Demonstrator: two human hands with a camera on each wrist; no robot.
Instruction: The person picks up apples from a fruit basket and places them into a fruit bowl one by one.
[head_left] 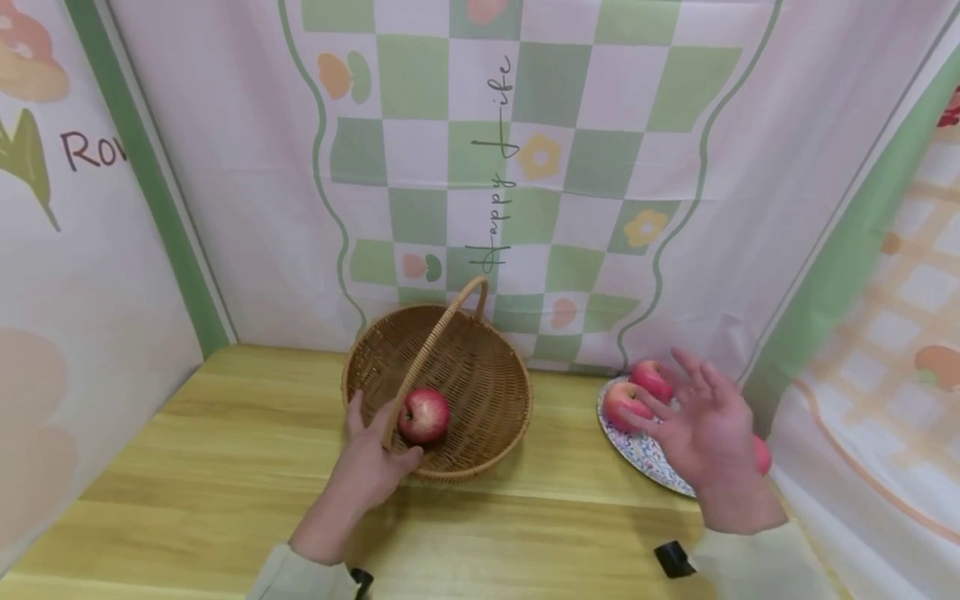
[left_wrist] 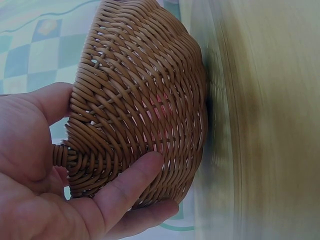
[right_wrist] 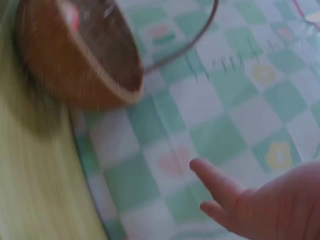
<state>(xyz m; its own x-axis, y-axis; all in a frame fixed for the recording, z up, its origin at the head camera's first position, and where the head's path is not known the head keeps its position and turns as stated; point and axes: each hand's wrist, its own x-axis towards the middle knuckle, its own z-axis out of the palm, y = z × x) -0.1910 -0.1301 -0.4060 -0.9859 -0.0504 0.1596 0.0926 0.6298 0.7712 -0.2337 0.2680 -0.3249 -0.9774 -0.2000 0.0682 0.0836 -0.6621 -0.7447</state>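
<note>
A brown wicker basket with an arched handle stands on the table, one red apple inside it. At the handle's near base, my left hand grips the basket's rim, thumb over the edge and fingers along the woven outside, as the left wrist view shows. My right hand is raised over a speckled plate, fingers spread and holding nothing. On that plate lie a pale red apple and a darker apple. Another apple shows partly behind the right hand.
The wooden table meets a checkered cloth hanging upright behind the basket. More printed cloths enclose the sides. A small black object is beside the right sleeve.
</note>
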